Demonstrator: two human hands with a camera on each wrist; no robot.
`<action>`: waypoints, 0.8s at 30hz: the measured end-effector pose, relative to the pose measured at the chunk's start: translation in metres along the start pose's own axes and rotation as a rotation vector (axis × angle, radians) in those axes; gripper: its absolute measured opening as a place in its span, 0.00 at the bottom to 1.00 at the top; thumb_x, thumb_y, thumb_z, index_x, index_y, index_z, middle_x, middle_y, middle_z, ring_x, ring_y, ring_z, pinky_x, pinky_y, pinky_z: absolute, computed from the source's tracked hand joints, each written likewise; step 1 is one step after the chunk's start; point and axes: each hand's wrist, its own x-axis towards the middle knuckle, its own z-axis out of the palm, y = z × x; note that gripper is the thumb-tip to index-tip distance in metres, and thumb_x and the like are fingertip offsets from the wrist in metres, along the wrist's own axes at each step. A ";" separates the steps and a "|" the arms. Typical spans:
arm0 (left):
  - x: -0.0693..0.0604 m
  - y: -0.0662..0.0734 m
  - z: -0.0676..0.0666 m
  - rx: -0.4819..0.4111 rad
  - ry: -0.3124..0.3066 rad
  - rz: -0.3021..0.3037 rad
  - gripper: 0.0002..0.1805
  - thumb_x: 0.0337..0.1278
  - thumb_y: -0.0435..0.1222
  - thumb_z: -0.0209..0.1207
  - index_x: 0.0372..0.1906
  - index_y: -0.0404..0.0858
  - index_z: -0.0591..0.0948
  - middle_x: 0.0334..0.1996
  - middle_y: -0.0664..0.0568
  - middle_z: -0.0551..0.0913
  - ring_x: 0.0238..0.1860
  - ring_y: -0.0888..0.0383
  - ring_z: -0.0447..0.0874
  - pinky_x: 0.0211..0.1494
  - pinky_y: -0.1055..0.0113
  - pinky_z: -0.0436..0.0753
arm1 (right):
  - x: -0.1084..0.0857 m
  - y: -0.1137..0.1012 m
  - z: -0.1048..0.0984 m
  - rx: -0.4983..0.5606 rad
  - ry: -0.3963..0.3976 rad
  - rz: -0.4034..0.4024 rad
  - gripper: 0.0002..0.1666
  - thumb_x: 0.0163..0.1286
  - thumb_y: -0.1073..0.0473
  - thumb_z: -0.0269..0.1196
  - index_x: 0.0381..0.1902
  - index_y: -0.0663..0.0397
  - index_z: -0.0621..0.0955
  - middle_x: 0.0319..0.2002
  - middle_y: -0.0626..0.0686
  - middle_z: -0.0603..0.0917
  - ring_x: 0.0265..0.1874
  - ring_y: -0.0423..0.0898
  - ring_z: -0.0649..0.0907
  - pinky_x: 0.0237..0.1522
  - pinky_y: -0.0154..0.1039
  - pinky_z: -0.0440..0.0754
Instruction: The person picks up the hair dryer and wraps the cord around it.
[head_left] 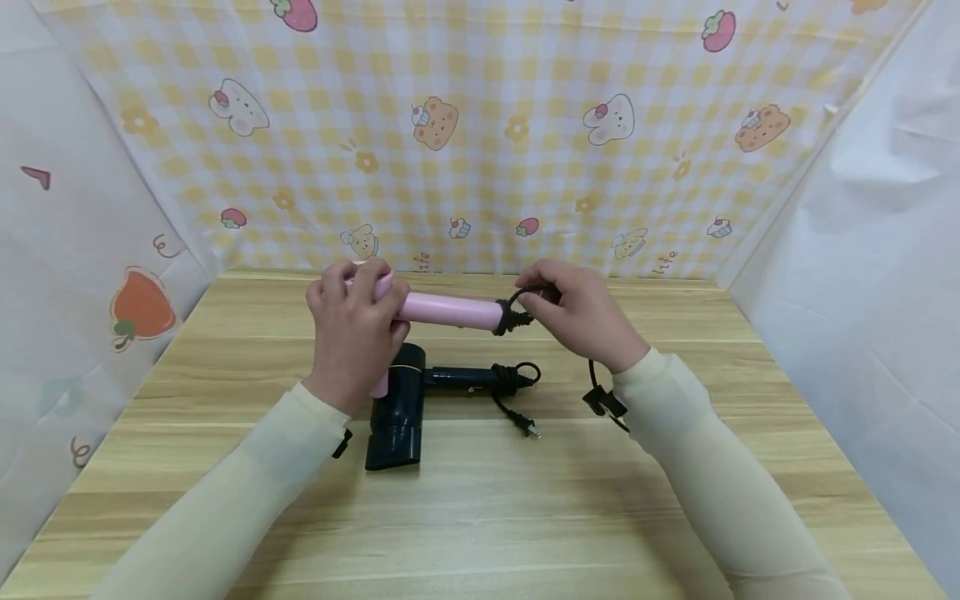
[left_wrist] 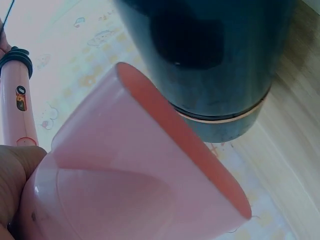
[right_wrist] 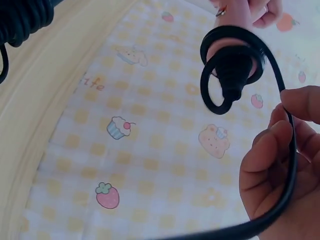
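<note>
My left hand (head_left: 352, 325) grips a pink hair dryer (head_left: 453, 311) by its head, above the table, with the handle pointing right. In the left wrist view its flat nozzle (left_wrist: 120, 140) shows close up. A black cord (right_wrist: 292, 150) is looped round the handle's end. My right hand (head_left: 581, 312) pinches that cord between thumb and fingers, right of the handle. Below lies a dark hair dryer (head_left: 397, 417) on the table, its cord (head_left: 506, 380) wound round the handle end and its plug (head_left: 531, 427) lying free. The left hand partly hides the pink head.
The wooden table (head_left: 480, 517) meets a yellow checked cloth (head_left: 480, 167) at the back. White sheets stand at the left (head_left: 97, 208) and right (head_left: 870, 225). A small black piece (head_left: 603, 402) hangs by my right wrist; its kind is unclear.
</note>
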 end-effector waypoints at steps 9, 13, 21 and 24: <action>0.001 0.005 -0.006 -0.023 0.023 0.026 0.14 0.47 0.33 0.72 0.41 0.36 0.85 0.52 0.39 0.75 0.55 0.36 0.63 0.48 0.38 0.63 | 0.007 0.012 -0.003 0.084 0.022 0.109 0.04 0.69 0.60 0.64 0.41 0.48 0.83 0.36 0.45 0.85 0.29 0.44 0.76 0.32 0.38 0.74; 0.000 0.006 -0.008 -0.024 0.023 0.029 0.13 0.49 0.34 0.71 0.42 0.36 0.85 0.52 0.39 0.76 0.55 0.36 0.63 0.49 0.38 0.62 | 0.008 0.016 -0.002 0.122 0.014 0.160 0.04 0.69 0.57 0.65 0.41 0.48 0.84 0.33 0.47 0.84 0.26 0.47 0.73 0.27 0.38 0.70; 0.000 0.010 -0.013 -0.057 0.048 0.045 0.10 0.50 0.33 0.69 0.40 0.36 0.86 0.51 0.39 0.76 0.55 0.35 0.63 0.50 0.37 0.62 | 0.008 0.029 0.001 0.153 -0.049 0.227 0.08 0.70 0.50 0.64 0.41 0.45 0.86 0.35 0.51 0.83 0.28 0.48 0.75 0.29 0.41 0.73; 0.001 0.012 -0.015 -0.065 0.061 0.053 0.09 0.50 0.32 0.68 0.38 0.36 0.86 0.50 0.39 0.76 0.54 0.35 0.63 0.50 0.37 0.62 | 0.007 0.034 0.004 0.193 -0.081 0.247 0.11 0.72 0.50 0.63 0.43 0.48 0.86 0.40 0.51 0.84 0.33 0.47 0.78 0.34 0.41 0.77</action>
